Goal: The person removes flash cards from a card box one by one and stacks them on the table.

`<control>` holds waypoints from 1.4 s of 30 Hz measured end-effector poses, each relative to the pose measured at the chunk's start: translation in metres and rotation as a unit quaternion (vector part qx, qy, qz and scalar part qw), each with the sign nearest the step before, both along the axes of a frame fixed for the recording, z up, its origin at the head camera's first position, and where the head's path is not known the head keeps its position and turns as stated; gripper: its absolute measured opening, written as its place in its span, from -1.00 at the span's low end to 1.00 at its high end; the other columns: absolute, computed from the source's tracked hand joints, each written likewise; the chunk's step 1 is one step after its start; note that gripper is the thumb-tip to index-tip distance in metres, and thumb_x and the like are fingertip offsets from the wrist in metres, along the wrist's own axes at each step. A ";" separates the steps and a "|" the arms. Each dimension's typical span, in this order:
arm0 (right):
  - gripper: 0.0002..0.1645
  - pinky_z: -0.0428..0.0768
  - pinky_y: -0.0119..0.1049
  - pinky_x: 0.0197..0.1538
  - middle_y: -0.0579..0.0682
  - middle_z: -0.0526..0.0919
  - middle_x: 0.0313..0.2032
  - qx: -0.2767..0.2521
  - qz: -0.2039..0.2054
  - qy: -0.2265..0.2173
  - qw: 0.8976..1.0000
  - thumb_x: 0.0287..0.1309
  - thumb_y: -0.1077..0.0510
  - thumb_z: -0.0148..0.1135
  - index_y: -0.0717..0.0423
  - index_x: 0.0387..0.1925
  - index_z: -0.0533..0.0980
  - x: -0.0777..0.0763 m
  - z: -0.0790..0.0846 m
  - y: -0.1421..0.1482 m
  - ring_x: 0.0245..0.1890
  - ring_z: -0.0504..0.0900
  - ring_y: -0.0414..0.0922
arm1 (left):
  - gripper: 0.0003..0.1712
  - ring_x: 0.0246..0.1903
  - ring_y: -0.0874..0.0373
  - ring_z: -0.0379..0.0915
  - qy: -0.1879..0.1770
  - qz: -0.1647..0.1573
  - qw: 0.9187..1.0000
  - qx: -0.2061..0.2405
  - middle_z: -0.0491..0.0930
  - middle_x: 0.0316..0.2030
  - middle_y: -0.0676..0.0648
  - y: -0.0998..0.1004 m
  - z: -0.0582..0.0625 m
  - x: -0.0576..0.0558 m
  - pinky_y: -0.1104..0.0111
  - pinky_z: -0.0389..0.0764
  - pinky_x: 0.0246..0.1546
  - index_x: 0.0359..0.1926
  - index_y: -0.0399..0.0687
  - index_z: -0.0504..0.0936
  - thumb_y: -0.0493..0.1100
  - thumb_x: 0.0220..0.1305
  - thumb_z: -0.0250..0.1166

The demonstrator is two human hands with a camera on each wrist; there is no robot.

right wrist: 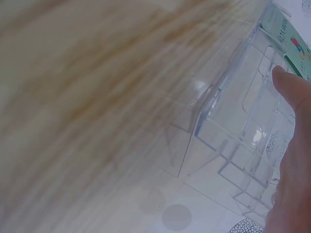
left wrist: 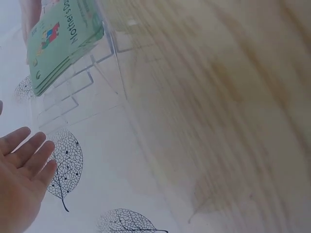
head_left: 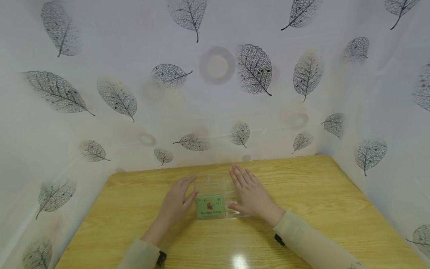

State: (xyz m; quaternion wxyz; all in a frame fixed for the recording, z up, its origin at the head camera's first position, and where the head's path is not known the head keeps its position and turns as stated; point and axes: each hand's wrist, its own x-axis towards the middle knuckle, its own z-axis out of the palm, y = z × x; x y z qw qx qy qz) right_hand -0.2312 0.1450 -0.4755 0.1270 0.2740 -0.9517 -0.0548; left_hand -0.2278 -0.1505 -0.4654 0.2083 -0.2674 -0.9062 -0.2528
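Note:
A clear plastic tiered card holder [head_left: 209, 181] stands on the wooden table. Its front left compartment carries a stack of green cards [head_left: 210, 206] printed "Mother's Day", which the left wrist view shows as several layers of cards [left wrist: 63, 41]. At the holder's left side is my left hand [head_left: 177, 200], fingers loosely extended and thumb near the cards; whether it touches the plastic I cannot tell. My right hand [head_left: 253, 196] lies along the holder's right side, fingers straight and thumb spread toward the cards. In the right wrist view, clear stepped compartments [right wrist: 243, 150] show beside that thumb.
The wood-grain table [head_left: 141, 209] extends around the holder on both sides. Behind it and at both sides hangs a pale sheet [head_left: 215, 108] with a dark leaf print. A black band [head_left: 279, 240] shows under the right wrist, another black band [head_left: 161, 257] at the left.

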 end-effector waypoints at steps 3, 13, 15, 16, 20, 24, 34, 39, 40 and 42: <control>0.42 -0.01 0.10 0.71 0.25 -0.12 0.70 0.003 -0.004 -0.006 1.000 0.27 -0.66 0.05 0.29 0.67 -0.07 0.001 0.002 -0.001 0.71 -0.05 0.19 | -0.46 0.31 -0.24 0.54 -0.005 0.010 1.000 0.017 0.62 0.30 -0.28 0.000 -0.001 0.003 -0.15 0.54 0.38 0.36 -0.23 0.55 -0.15 0.45 0.38; 0.42 -0.02 0.09 0.71 0.25 -0.12 0.70 0.009 -0.009 -0.007 1.000 0.27 -0.67 0.03 0.28 0.68 -0.09 0.001 0.001 -0.002 0.71 -0.06 0.19 | -0.50 -0.04 0.03 0.65 0.019 -0.002 0.999 0.049 0.72 -0.04 -0.12 0.000 -0.005 0.008 0.09 0.73 0.05 0.21 -0.24 0.63 -0.19 0.30 0.51; 0.42 -0.02 0.09 0.71 0.25 -0.12 0.70 0.009 -0.010 -0.006 1.000 0.27 -0.67 0.04 0.28 0.68 -0.09 0.000 0.000 -0.002 0.71 -0.05 0.19 | -0.51 -0.07 0.04 0.65 0.024 -0.006 0.998 0.054 0.72 -0.09 -0.10 0.000 -0.006 0.008 0.12 0.74 0.02 0.18 -0.24 0.64 -0.20 0.27 0.52; 0.42 -0.02 0.09 0.71 0.25 -0.12 0.70 0.009 -0.010 -0.006 1.000 0.26 -0.67 0.04 0.28 0.68 -0.09 0.000 0.000 -0.002 0.71 -0.05 0.19 | -0.52 -0.09 0.05 0.65 0.024 -0.008 0.998 0.057 0.72 -0.10 -0.09 0.000 -0.006 0.008 0.14 0.74 0.01 0.17 -0.23 0.65 -0.21 0.26 0.53; 0.43 -0.02 0.08 0.71 0.24 -0.13 0.70 0.010 -0.010 -0.004 1.000 0.26 -0.67 0.04 0.27 0.68 -0.10 0.000 -0.001 -0.001 0.71 -0.05 0.18 | -0.59 -0.15 0.11 0.64 0.020 -0.009 0.997 0.069 0.71 -0.17 -0.07 0.000 -0.009 0.009 0.20 0.75 -0.04 0.10 -0.20 0.67 -0.23 0.25 0.54; 0.42 -0.01 0.09 0.72 0.24 -0.13 0.70 0.005 -0.007 -0.001 1.000 0.26 -0.67 0.05 0.27 0.68 -0.09 0.001 -0.001 -0.001 0.71 -0.04 0.18 | -0.63 -0.19 0.13 0.65 0.002 -0.005 0.996 0.094 0.72 -0.21 -0.08 0.000 -0.011 0.010 0.25 0.76 -0.06 0.05 -0.17 0.70 -0.27 0.24 0.54; 0.42 0.00 0.09 0.72 0.24 -0.10 0.70 0.006 -0.009 0.001 1.000 0.26 -0.67 0.05 0.27 0.68 -0.08 0.001 -0.001 -0.001 0.71 -0.03 0.18 | -0.78 -0.29 0.26 0.63 -0.141 0.020 0.969 0.203 0.73 -0.32 0.00 0.001 -0.011 0.010 0.34 0.76 -0.10 -0.09 -0.18 0.75 -0.38 0.25 0.50; 0.43 -0.01 0.09 0.72 0.24 -0.07 0.70 0.001 -0.010 -0.001 1.000 0.25 -0.67 0.06 0.27 0.68 -0.08 0.001 0.000 -0.002 0.71 -0.06 0.17 | -0.83 -0.30 0.32 0.61 -0.183 0.032 0.956 0.229 0.75 -0.31 -0.07 0.001 -0.011 0.008 0.42 0.74 -0.12 -0.12 -0.21 0.76 -0.38 0.27 0.49; 0.42 0.00 0.09 0.72 0.24 -0.06 0.70 0.001 -0.010 0.001 1.000 0.25 -0.67 0.07 0.27 0.68 -0.07 0.001 0.000 -0.002 0.71 -0.06 0.17 | -0.83 -0.31 0.33 0.61 -0.188 0.035 0.954 0.231 0.76 -0.31 -0.08 0.001 -0.011 0.007 0.43 0.74 -0.12 -0.12 -0.22 0.76 -0.39 0.27 0.49; 0.42 0.01 0.10 0.72 0.25 -0.05 0.69 0.000 -0.010 0.003 1.000 0.25 -0.66 0.07 0.28 0.68 -0.06 0.000 -0.001 -0.001 0.71 -0.04 0.18 | -0.83 -0.31 0.35 0.61 -0.193 0.036 0.952 0.235 0.76 -0.31 -0.09 0.000 -0.011 0.006 0.47 0.73 -0.13 -0.12 -0.22 0.76 -0.39 0.27 0.49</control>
